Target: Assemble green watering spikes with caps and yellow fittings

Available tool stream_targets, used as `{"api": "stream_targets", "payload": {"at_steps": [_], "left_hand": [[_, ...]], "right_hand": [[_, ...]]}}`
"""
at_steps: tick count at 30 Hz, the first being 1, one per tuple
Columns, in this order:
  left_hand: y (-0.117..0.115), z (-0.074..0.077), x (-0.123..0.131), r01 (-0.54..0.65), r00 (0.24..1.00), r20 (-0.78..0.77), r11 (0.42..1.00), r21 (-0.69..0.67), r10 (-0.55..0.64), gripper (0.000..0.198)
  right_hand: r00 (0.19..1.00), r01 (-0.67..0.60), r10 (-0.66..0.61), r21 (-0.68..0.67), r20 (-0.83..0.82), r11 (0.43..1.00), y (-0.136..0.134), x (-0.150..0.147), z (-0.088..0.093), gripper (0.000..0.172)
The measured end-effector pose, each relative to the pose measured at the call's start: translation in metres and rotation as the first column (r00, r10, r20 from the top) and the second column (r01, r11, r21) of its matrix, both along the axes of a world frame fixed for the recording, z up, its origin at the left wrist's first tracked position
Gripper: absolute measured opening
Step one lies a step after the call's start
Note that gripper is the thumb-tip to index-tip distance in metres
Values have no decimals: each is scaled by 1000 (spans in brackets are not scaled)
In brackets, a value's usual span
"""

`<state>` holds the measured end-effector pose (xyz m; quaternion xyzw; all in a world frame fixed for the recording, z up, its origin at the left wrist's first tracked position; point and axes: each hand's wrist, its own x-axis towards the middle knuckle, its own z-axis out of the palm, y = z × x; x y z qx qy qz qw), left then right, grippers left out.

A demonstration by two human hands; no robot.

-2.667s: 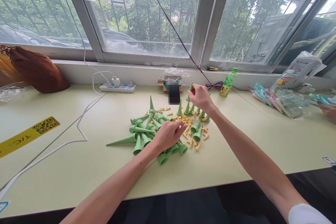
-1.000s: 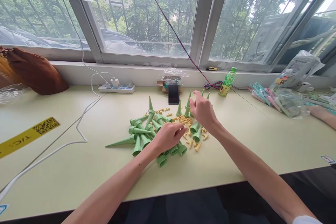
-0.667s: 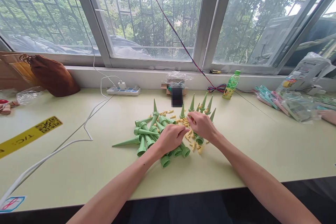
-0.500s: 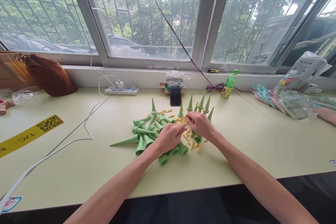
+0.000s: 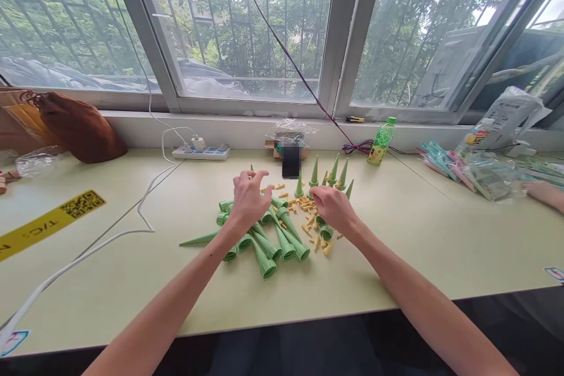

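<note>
My left hand point(image 5: 250, 198) is above the left side of a heap of green plastic spikes point(image 5: 264, 261), its thumb and fingers apart and nothing seen in them. Just behind its fingers shows the tip of an upright spike. My right hand point(image 5: 331, 207) is closed in a pinch over the small yellow nozzle-like pieces point(image 5: 304, 204) scattered between the hands; whatever it pinches is hidden. Several green spikes point(image 5: 314, 171) stand point-up just behind that hand. A lone green spike point(image 5: 198, 239) lies pointing left.
A white power strip point(image 5: 201, 153) with a cable, a black phone-like object point(image 5: 291, 163) and a green drink bottle point(image 5: 381, 142) stand along the back. Scissors-like pastel tools point(image 5: 440, 160) and plastic bags lie right, near another person's hand point(image 5: 546, 192). A brown pouch point(image 5: 83, 129) is at the left.
My left hand has moved left and away from my right hand, and its fingers have spread. My right hand stays in nearly the same place, still closed.
</note>
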<state>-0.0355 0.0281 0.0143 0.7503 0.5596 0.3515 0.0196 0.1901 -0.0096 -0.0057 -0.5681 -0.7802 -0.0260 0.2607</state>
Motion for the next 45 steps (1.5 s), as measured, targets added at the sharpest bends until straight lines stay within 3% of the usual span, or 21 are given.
{"api": "stream_targets", "payload": {"at_steps": [3,8,16,21,28,35,45], "left_hand": [[26,2,-19,-118,985,-145,979,-169,94,48],[59,1,-28,-40,958,-286,968,-249,-35,47],[78,-11,-24,-7,970,-240,990,-143,-28,37],[89,-10,-26,7,985,-174,998,-58,-17,38],[102,-12,-10,149,980,-133,989,-24,-151,35],[106,-18,-3,231,965,-112,971,-52,-236,32],[77,-14,-9,371,921,-100,926,-73,-377,27]], "right_hand": [[1000,-2,3,-39,18,999,-1,-1,0,28],[999,0,4,-102,35,995,-1,-2,-1,30],[999,-27,30,-95,27,995,-4,-4,-2,20],[999,-40,43,-103,21,994,-3,-4,-4,20],[998,-61,65,-120,28,991,-3,-8,-2,20],[995,-80,86,-124,46,989,-4,-11,-2,20],[993,-101,107,-113,50,988,-4,-14,-4,20]]}}
